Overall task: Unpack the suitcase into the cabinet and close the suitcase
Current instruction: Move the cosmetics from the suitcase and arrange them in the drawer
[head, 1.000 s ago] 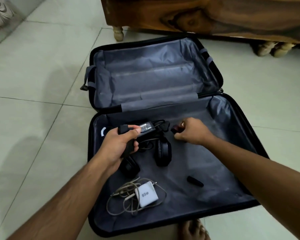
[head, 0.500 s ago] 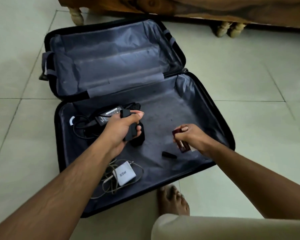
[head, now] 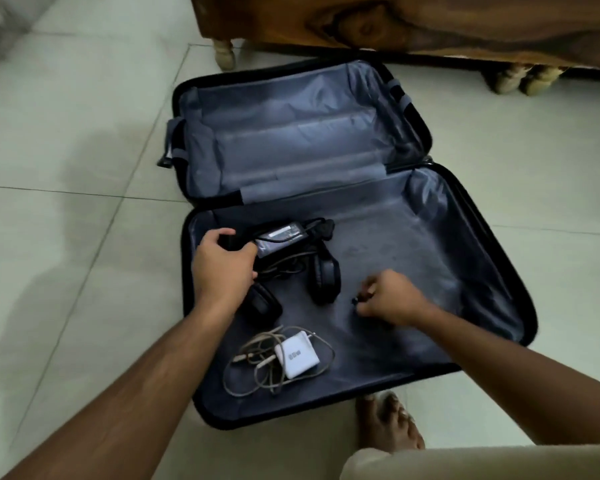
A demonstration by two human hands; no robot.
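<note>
We see the suitcase [head: 482,258] open on the tiled floor [head: 66,202]. Our left hand [head: 222,265] grips the black headphones [head: 323,282] beside the power adapter [head: 278,237]. Our right hand [head: 392,299], at 3 o'clock from it, pinches a small dark item [head: 355,301]. The white charger [head: 297,356] lies at 6 o'clock. A wooden cabinet [head: 430,22] stands at 12 o'clock.

A pale tiled floor [head: 84,150] with thin grout lines filled most of the frame. Along the top edge stood dark wooden furniture [head: 430,19] on pale turned legs: one leg [head: 225,55] at upper centre, a pair [head: 523,77] at upper right. A bare foot [head: 388,424] rested on the tiles at bottom centre, beside a beige trouser knee [head: 482,464]
</note>
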